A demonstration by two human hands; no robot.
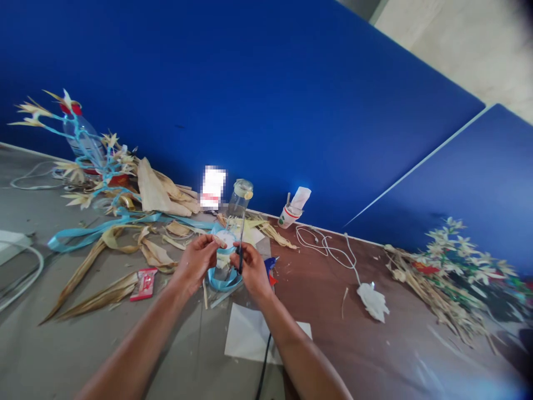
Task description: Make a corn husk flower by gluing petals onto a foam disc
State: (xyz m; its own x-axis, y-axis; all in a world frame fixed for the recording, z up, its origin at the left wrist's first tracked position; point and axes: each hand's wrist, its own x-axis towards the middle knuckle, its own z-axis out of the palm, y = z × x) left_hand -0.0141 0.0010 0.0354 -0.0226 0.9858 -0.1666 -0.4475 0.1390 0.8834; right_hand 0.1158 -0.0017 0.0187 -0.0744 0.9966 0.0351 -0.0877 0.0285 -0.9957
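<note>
My right hand (252, 271) is closed around the dark handles of a pair of scissors (242, 225), whose blades point up and away from me. Just left of it, my left hand (196, 262) pinches with thumb and fingertips, and whatever lies between them is too small to make out. Around and behind both hands is light blue ribbon (225, 286), partly hidden by the fingers. A white round spool-like piece (226, 239) shows beyond the left fingertips. Pale dry husk pieces (245, 229) lie behind the scissors.
A clear lidded bottle (238, 200) and a paper cup (289, 216) stand by the blue partition (266, 100). Dried husks (160, 191), husk flowers on blue stems (89, 155) and a red packet (144, 284) are left. White cable (328, 244) and a flower bundle (462, 261) lie right.
</note>
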